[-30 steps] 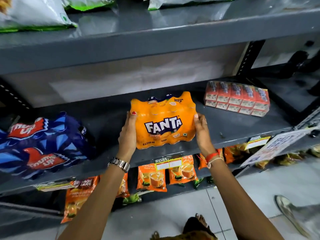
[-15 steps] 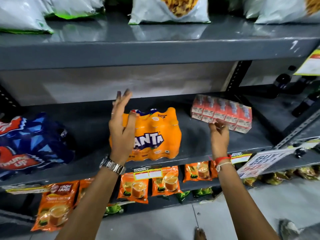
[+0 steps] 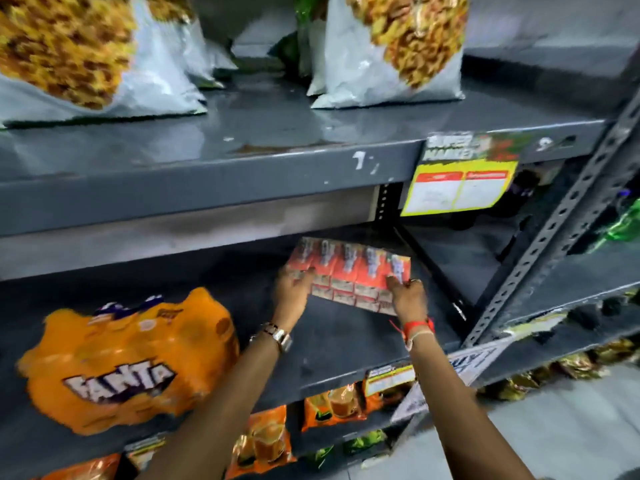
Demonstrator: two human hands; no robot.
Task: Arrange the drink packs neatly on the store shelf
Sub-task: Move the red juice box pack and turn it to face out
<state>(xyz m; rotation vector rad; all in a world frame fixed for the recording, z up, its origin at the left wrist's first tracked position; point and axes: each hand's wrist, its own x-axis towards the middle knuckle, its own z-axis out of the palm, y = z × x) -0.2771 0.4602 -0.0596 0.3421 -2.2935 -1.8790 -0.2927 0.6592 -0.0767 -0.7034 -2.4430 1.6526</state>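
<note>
Both hands reach into the middle shelf [image 3: 346,327] and meet the red carton pack [image 3: 349,271], which lies well back on the shelf near the right upright [image 3: 554,237]. The left hand [image 3: 294,292] sits at the pack's left front corner with its fingers curled onto the edge. The right hand [image 3: 408,296] takes the right front corner, thumb on top of the wrap. Each grip is closed on the pack, though motion blur hides exactly how the fingers lie. The pack's front edge looks slightly raised; whether it is clear of the shelf I cannot tell.

The Fanta pack [image 3: 128,362] stands on the same shelf at the left, near the front edge, well apart from the red pack and from both hands.

A watch [image 3: 280,336] is on the left wrist, and a red thread band [image 3: 415,327] on the right.

Snack bags [image 3: 388,53] stand on the upper shelf, and a yellow price tag [image 3: 457,188] hangs from its front lip. Orange sachets [image 3: 266,441] hang below the middle shelf.
</note>
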